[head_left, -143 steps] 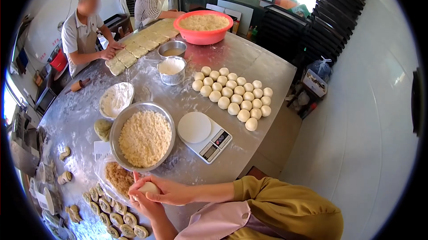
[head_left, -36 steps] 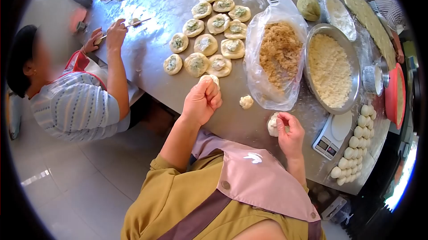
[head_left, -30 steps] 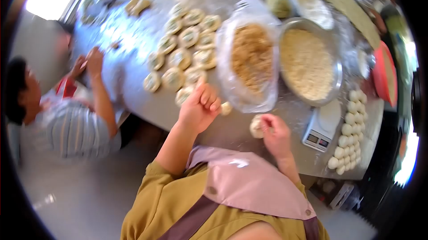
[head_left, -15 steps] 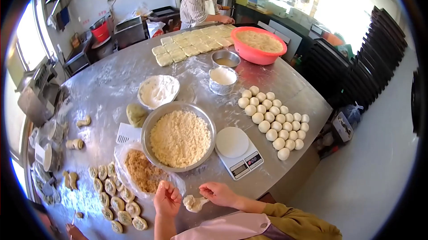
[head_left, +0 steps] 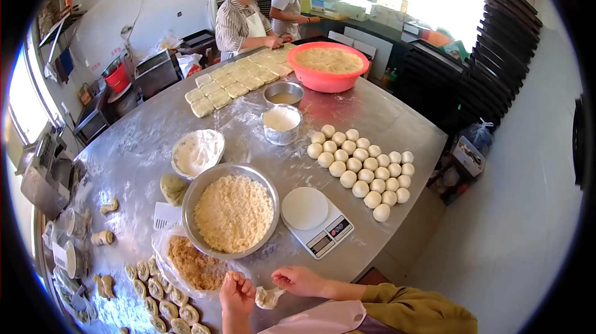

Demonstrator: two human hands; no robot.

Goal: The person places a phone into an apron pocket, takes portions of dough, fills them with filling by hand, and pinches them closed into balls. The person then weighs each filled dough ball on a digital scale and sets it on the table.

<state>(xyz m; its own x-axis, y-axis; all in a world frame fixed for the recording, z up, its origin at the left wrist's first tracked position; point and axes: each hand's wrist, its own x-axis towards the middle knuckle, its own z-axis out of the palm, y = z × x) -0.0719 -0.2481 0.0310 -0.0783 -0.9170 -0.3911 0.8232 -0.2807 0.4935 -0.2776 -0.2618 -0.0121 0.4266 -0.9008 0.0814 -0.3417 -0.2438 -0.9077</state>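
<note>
A sticky lump of pale dough lies on the table between my hands. My right hand pinches a stretched strand at its upper right. To its left, my left hand is raised with curled fingers; whether anything is between them is too small to tell. Just beyond it lies a plastic bag of brown crumbly filling. Behind that stands a steel bowl of pale crumbs. A white digital scale sits to the right of the bowl. Filled dough rounds lie at the lower left.
Rows of white dough balls sit on the right. Farther back are a flour bowl, a flour tin, a red basin and flat dough squares. Two people stand beyond the table. Dark trays are stacked at the right.
The view has swung from the left-hand co-worker toward the far side of the table. Two people now show at the back instead of one. The dough lump has left a strand at my right hand.
</note>
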